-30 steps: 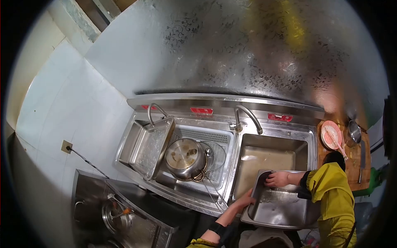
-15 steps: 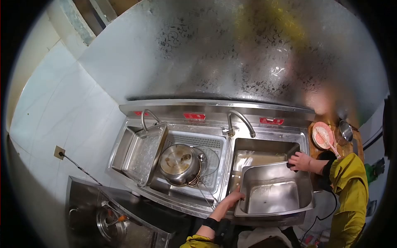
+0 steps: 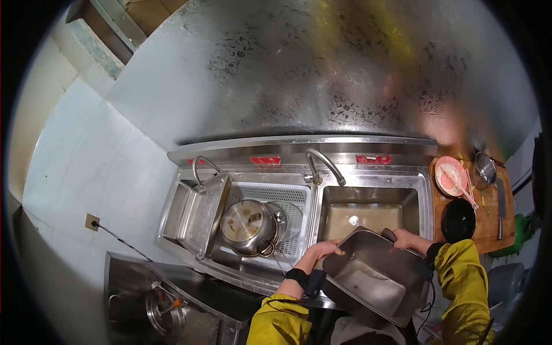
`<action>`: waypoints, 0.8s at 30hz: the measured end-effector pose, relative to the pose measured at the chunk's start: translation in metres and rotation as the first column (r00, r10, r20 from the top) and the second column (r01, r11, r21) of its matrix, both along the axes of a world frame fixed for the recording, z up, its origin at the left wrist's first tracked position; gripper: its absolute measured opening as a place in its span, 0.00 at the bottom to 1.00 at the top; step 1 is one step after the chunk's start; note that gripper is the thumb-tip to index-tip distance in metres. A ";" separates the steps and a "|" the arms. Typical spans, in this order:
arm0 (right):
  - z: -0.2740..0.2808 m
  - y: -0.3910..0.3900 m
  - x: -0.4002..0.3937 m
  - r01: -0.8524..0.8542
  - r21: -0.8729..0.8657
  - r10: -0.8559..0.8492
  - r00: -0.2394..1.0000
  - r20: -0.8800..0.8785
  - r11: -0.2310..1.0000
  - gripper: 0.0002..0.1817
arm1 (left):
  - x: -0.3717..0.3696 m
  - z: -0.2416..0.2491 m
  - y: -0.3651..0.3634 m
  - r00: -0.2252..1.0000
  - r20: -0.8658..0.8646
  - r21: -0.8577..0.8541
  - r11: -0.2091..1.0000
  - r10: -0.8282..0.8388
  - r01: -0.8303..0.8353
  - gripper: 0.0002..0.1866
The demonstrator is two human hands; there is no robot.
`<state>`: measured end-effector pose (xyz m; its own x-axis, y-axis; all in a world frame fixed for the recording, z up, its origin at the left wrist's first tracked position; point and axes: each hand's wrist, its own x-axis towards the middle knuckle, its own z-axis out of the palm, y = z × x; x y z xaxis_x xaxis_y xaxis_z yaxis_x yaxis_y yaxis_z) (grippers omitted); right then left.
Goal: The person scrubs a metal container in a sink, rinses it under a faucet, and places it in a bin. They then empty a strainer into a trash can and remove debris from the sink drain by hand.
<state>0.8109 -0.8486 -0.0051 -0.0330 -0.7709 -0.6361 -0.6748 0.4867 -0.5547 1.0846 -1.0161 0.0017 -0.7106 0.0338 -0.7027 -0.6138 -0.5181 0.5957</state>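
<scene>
A deep rectangular steel pan (image 3: 368, 282) is tilted over the front edge of the right sink basin (image 3: 368, 215), which holds cloudy water. My left hand (image 3: 326, 249) grips the pan's left rim near its upper corner. At the upper right corner, my right hand (image 3: 405, 239) holds the rim, with a dark item (image 3: 388, 234) between hand and pan; what it is I cannot make out. Some liquid shows on the pan's bottom.
In the middle basin, an upturned steel pot (image 3: 241, 225) and a glass lid sit in a white basket (image 3: 270, 191). Another steel pan (image 3: 201, 215) leans over the left basin. A wooden board (image 3: 489, 215) at right bears a pink plate (image 3: 450, 175), black bowl (image 3: 458, 220) and knife (image 3: 501, 210).
The pan has moved toward me, out over the sink's front edge, and turned. My left hand has shifted up along with its rim. More of the right basin's water shows.
</scene>
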 end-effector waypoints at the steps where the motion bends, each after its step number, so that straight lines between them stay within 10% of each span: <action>1: -0.007 0.001 -0.005 0.065 0.051 -0.069 0.995 0.077 0.997 0.25 | 0.000 -0.004 -0.004 0.999 0.033 -0.204 0.978 -0.040 0.046 0.26; 6: -0.014 0.016 -0.021 0.239 0.053 -0.244 0.943 0.224 0.970 0.18 | 0.024 0.048 0.020 0.957 0.278 -0.847 0.491 0.084 0.203 0.29; 9: -0.006 0.025 -0.022 0.323 0.127 -0.347 0.890 0.295 0.938 0.16 | 0.046 0.085 0.113 0.889 0.040 -0.966 0.245 0.456 -0.082 0.45; 10: -0.004 0.028 -0.021 0.336 0.131 -0.361 0.876 0.321 0.933 0.16 | 0.052 0.067 0.145 0.854 -0.004 -0.952 0.260 0.521 -0.163 0.46; 11: 0.001 0.028 -0.020 0.348 0.131 -0.372 0.862 0.345 0.928 0.16 | 0.055 0.025 0.176 0.719 -0.235 -0.695 0.404 0.654 -0.595 0.44; 12: 0.006 0.029 -0.019 0.358 0.136 -0.383 0.848 0.366 0.924 0.16 | 0.048 0.069 0.192 0.750 0.234 -0.393 0.765 0.619 -0.509 0.37; 14: 0.014 0.030 -0.021 0.311 0.127 -0.336 0.886 0.321 0.942 0.17 | 0.033 0.112 0.215 0.695 0.098 -0.387 0.670 0.713 -0.633 0.32; 16: 0.031 0.028 -0.018 0.270 0.096 -0.286 0.910 0.299 0.958 0.17 | 0.043 0.044 0.230 0.749 -0.315 -0.716 0.372 0.582 -0.590 0.27; 21: 0.055 0.026 -0.025 0.296 0.068 -0.302 0.896 0.326 0.953 0.16 | 0.050 0.080 0.180 0.718 -0.195 -0.654 0.457 0.668 -0.603 0.24; 24: 0.041 0.018 -0.035 0.094 -0.592 -0.036 0.993 0.109 0.800 0.17 | 0.055 0.093 0.145 0.819 -0.123 -0.768 0.469 0.560 -0.435 0.22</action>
<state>0.7761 -0.8310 0.0355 -0.0635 -0.9965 -0.0551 -0.5884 0.0820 -0.8044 1.1392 -0.8707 0.0950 -0.3351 -0.8620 -0.3803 -0.4993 -0.1798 0.8475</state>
